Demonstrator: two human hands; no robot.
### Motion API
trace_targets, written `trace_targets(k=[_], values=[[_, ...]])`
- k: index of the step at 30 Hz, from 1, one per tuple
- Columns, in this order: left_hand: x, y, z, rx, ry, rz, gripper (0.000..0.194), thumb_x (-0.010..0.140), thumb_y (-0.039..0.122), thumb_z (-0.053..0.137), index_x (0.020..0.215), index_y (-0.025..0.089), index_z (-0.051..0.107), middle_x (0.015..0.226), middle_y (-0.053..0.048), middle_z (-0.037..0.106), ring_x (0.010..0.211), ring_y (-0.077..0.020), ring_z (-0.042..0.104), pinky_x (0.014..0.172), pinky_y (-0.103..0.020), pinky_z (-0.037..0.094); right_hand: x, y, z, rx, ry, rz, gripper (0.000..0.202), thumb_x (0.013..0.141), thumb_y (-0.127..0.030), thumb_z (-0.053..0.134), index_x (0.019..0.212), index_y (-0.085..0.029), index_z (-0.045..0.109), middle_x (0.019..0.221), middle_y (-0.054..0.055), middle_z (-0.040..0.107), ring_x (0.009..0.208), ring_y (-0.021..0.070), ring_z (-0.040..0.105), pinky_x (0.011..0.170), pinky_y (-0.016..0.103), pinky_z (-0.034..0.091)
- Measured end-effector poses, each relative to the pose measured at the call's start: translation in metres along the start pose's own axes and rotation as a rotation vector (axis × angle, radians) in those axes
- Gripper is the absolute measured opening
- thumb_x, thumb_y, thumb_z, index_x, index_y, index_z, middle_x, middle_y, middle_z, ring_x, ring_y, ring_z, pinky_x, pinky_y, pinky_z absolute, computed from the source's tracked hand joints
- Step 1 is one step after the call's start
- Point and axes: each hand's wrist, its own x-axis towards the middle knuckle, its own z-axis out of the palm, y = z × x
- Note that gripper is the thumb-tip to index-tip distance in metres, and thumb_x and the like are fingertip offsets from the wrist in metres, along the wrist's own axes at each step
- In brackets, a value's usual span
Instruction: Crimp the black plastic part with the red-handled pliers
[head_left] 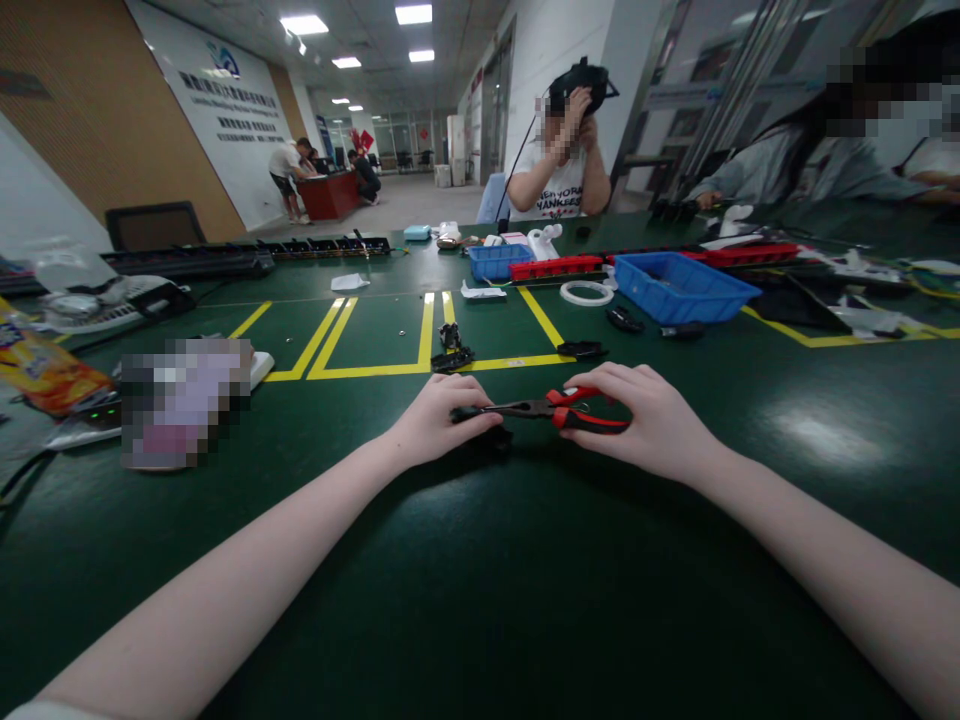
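Observation:
My right hand (pixel 651 422) is closed round the red and black handles of a pair of long-nose pliers (pixel 566 408). The jaws point left and reach the fingertips of my left hand (pixel 435 420). Between the thumb and fingers of that hand sits a small black part (pixel 496 437), mostly hidden; its exact kind does not show. Just beyond my left hand, black plastic pieces (pixel 452 358) lie on the green table near the yellow tape. Another flat black piece (pixel 583 349) rests beyond the pliers.
Two blue bins, one larger (pixel 679 288) and one smaller (pixel 501 262), stand farther back beside a white tape roll (pixel 586 292) and red strips (pixel 559 268). A blurred phone-like object (pixel 191 400) lies left. Across the table sits a person wearing a headset (pixel 581 88).

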Motion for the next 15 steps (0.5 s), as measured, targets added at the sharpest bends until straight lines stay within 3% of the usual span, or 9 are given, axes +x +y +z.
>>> trace_targets(k=[9, 15], values=[[0.0003, 0.0014, 0.0008, -0.069, 0.041, 0.020, 0.017, 0.091, 0.028, 0.055, 0.081, 0.017, 0.064, 0.085, -0.001, 0.063, 0.081, -0.0149, 0.058, 0.077, -0.031, 0.042, -0.0004, 0.0032, -0.0063, -0.011, 0.019, 0.008, 0.041, 0.076, -0.048, 0.067, 0.109, -0.024, 0.060, 0.107, 0.005, 0.067, 0.095, 0.0240, 0.061, 0.076, 0.037, 0.040], [0.0000, -0.0031, 0.0041, 0.017, 0.045, 0.074, 0.016, 0.091, 0.028, 0.055, 0.080, 0.017, 0.061, 0.096, -0.005, 0.060, 0.090, -0.0179, 0.058, 0.082, -0.035, 0.045, -0.0013, 0.0051, -0.0038, 0.001, -0.009, 0.030, 0.042, 0.075, -0.050, 0.067, 0.108, -0.024, 0.060, 0.107, 0.005, 0.067, 0.093, 0.0237, 0.061, 0.074, 0.037, 0.042]])
